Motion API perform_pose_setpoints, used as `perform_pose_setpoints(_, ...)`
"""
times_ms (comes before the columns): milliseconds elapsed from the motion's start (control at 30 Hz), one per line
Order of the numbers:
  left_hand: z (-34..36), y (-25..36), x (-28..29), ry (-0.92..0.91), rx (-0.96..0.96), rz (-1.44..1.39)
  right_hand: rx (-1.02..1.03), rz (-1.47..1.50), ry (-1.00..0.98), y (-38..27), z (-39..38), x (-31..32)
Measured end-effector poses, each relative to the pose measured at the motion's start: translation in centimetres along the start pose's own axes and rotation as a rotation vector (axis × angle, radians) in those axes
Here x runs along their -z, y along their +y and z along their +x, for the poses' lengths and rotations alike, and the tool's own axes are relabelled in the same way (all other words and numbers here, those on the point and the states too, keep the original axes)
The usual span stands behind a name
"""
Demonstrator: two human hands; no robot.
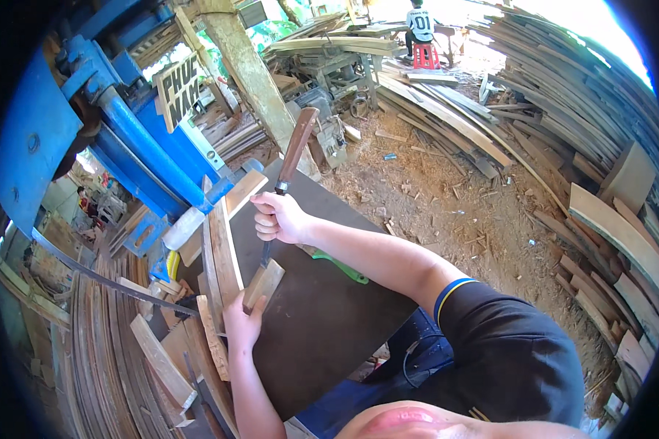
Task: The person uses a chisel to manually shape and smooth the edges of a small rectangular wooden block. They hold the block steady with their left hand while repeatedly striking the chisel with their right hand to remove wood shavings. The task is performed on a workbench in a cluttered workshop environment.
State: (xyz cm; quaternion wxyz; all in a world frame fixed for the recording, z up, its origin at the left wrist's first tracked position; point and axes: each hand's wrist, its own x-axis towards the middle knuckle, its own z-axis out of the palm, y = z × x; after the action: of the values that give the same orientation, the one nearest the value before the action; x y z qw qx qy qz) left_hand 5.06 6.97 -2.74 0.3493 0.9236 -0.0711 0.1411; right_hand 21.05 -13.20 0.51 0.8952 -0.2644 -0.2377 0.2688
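My right hand (280,218) is closed around the metal part of a wooden-handled chisel (298,150), just below its dark collar. The brown handle points up and away from me, and the narrow blade runs down to the top end of a small wood block (264,284). Whether the tip bites into the wood or only touches it, I cannot tell. Low on the block, my left hand (243,322) grips it above the dark metal table (322,322). Partly hidden under my right forearm lies a tool with a green handle (340,265).
A large blue saw machine (146,154) stands at the left, its long blade (110,271) slanting toward the table. Long wood strips (223,249) lie beside my left hand. Stacked boards (564,95) line the right side. Far off, a person sits on a red stool (426,56).
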Motion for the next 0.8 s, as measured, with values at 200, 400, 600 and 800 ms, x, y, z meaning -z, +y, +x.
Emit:
perform_pose_setpoints(200,0.5,-1.6,-1.2,0.105,-0.077,0.101,0.040,0.047,0.066,-0.2,0.0,0.2)
perform_pose_setpoints(400,0.4,-0.5,0.5,0.031,0.019,-0.095,0.047,0.037,0.110,-1.5,0.0,1.2)
perform_pose_setpoints(600,0.2,-3.0,0.0,0.046,0.066,-0.175,0.023,0.092,0.087,-0.2,0.0,0.3)
perform_pose_setpoints(800,0.4,-1.0,0.4,0.036,0.055,-0.159,-0.041,0.092,0.001,0.9,-0.2,-0.8)
